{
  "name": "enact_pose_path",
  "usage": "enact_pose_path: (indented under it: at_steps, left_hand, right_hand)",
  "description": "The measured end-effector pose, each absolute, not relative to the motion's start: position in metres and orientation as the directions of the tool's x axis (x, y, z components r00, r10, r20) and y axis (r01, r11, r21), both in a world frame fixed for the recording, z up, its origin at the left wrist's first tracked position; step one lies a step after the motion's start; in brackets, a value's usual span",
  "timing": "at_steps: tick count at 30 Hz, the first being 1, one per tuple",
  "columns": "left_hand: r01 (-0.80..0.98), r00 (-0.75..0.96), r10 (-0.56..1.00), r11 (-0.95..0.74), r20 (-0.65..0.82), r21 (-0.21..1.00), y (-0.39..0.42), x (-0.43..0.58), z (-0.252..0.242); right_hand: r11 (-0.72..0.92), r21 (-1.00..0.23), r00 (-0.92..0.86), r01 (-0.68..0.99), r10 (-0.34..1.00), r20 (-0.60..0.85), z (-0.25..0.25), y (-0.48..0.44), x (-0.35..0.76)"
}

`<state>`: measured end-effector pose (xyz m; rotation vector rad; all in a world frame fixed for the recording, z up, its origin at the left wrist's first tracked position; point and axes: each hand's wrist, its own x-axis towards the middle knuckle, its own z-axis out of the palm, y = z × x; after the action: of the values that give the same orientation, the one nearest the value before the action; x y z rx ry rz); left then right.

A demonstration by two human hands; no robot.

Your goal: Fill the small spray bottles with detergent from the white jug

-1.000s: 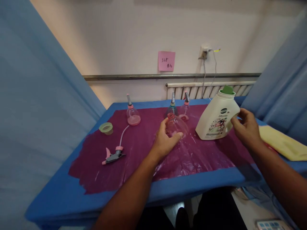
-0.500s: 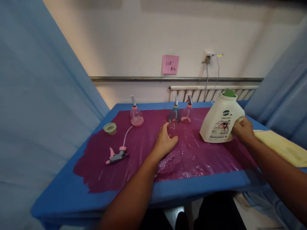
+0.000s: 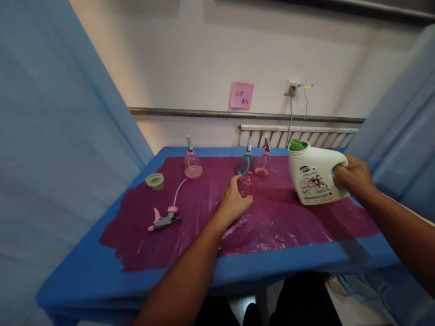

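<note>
While the left hand [image 3: 234,201] is curved around a clear bottle [image 3: 247,184], its thumb and forefinger are set apart on the bottle's near and left sides; the remaining fingers are largely hidden. Bottle stands in front of the left hand's fingertips, mid-sheet, its neck uncapped; the clear body is hard to make out against the purple sheet [image 3: 204,203], and any contents cannot be told.

Right hand [image 3: 355,174] has its fingers closed on the handle of a white jug [image 3: 314,179], well apart from the bottle. Handle partly covered by the hand. A green insert [image 3: 298,145] shows in the jug's open mouth; label print too small to read. Whether the jug's base touches the sheet cannot be told.

Behind the bottle: a blue spray bottle [image 3: 244,165], its lower part partly masked, and a pink spray bottle just to its right. Another spray bottle [image 3: 193,171] with pink liquid stands farther left. A loose spray head [image 3: 165,221] lies on its side, tube pointing away, near a green cup [image 3: 155,181].

Sheet covers much of the blue tabletop [image 3: 217,271]. Both forearms are cut off by the frame edges.
</note>
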<state>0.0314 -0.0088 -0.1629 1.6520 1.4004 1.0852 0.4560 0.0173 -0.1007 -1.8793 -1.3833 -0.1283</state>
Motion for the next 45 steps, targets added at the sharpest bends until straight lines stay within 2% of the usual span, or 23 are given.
enact_pose_path:
  at_steps: [3, 8, 10, 14, 18, 37, 45]
  left_hand:
    - [0.399, 0.072, 0.986, -0.168, 0.152, 0.901, -0.009, 0.031, -0.162]
    - [0.431, 0.056, 0.970, -0.237, 0.236, 0.871, -0.008, 0.029, -0.161]
    - [0.463, 0.060, 0.962, -0.263, 0.267, 0.847, -0.007, 0.029, -0.161]
    - [0.491, 0.072, 0.958, -0.276, 0.277, 0.826, -0.007, 0.029, -0.160]
    - [0.515, 0.084, 0.958, -0.277, 0.275, 0.811, -0.009, 0.030, -0.157]
    - [0.601, 0.118, 0.954, -0.290, 0.276, 0.745, -0.016, 0.032, -0.150]
    - [0.604, 0.145, 0.948, -0.313, 0.284, 0.733, -0.016, 0.032, -0.149]
  right_hand:
    - [-0.142, -0.507, 0.407, 0.850, 0.789, 0.461, -0.089, 0.017, 0.449]
    - [-0.127, -0.424, 0.319, 0.897, 0.849, 0.420, -0.068, 0.013, 0.430]
    - [-0.129, -0.315, 0.255, 0.940, 0.880, 0.400, -0.061, 0.010, 0.421]
    - [-0.147, 0.004, 0.137, 0.989, 0.930, 0.340, -0.046, 0.005, 0.404]
    - [-0.129, 0.164, 0.077, 0.978, 0.953, 0.292, -0.033, 0.003, 0.393]
    - [-0.129, 0.420, 0.009, 0.899, 0.961, 0.276, 0.011, 0.014, 0.376]
    - [-0.129, 0.442, -0.009, 0.888, 0.955, 0.297, 0.016, 0.013, 0.376]
